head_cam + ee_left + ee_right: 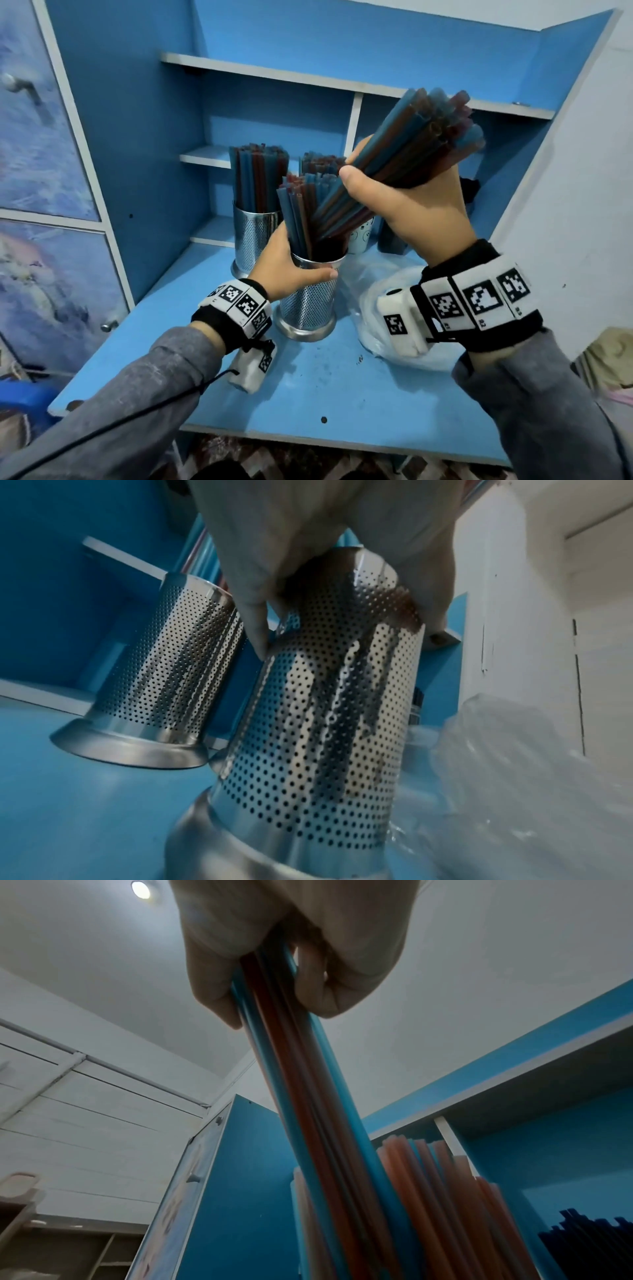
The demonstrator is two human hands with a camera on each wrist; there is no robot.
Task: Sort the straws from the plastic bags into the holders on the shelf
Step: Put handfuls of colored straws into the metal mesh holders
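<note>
The right hand [407, 205] is wrapped around a thick bundle of straws [404, 161], blue and red-orange mixed, thumb across the front and fingers curled behind. The left hand [287, 267] grips the near holder [310, 301], a perforated metal cup on the blue desk [308, 387], just under its rim. The bundle lies on a slant: its long axis runs from lower left to upper right in the head view, lower ends dipping into the mouth of the near holder among the straws already there, upper ends fanned out high toward the shelf [342, 84]. To finish this step well, I would judge the bundle should be swung closer to upright before it is let go, so the straws slide down inside the rim rather than catch on it or push the standing ones out. The left hand's hold should keep the cup from tipping as the load drops in. Loosening the grip gradually would let the straws settle to the bottom together. Behind stands a second holder [255, 236], already full, and crumpled plastic bags [380, 277] lie just right of the near cup.
</note>
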